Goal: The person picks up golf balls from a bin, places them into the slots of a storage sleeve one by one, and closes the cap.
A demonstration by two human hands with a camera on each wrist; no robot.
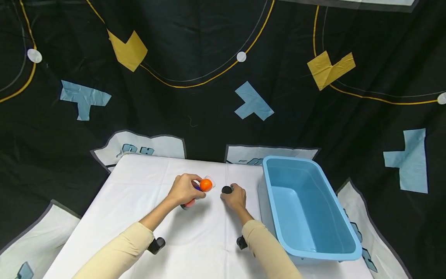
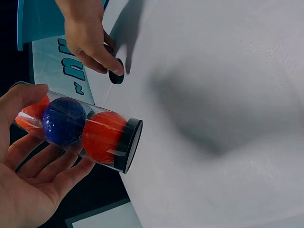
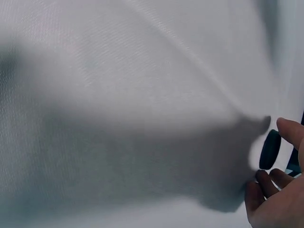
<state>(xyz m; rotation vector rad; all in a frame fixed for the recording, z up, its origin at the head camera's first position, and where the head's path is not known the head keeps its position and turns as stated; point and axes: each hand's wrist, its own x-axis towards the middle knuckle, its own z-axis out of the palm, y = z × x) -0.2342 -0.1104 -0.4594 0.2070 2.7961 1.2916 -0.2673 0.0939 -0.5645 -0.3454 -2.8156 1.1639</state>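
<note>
My left hand (image 1: pixel 184 189) grips a clear plastic tube (image 2: pixel 124 164) between thumb and fingers, tilted above the white table. Inside the tube are an orange ball (image 1: pixel 206 185) at the upper end, a blue ball (image 2: pixel 64 121) in the middle and an orange-red ball (image 2: pixel 103 137) at the lower end. A black cap (image 2: pixel 129 145) closes that lower end. To the right, my right hand (image 1: pixel 235 197) pinches a loose round black lid (image 3: pixel 270 149) by its edge, thumb on one side and fingers on the other. A short gap separates the lid from the tube's upper end.
A deep light-blue plastic bin (image 1: pixel 271 201) stands at the right of the white-covered table (image 1: pixel 195 248), beside my right forearm. Behind the table hangs a black curtain (image 1: pixel 195 116) with strips of blue and yellow tape.
</note>
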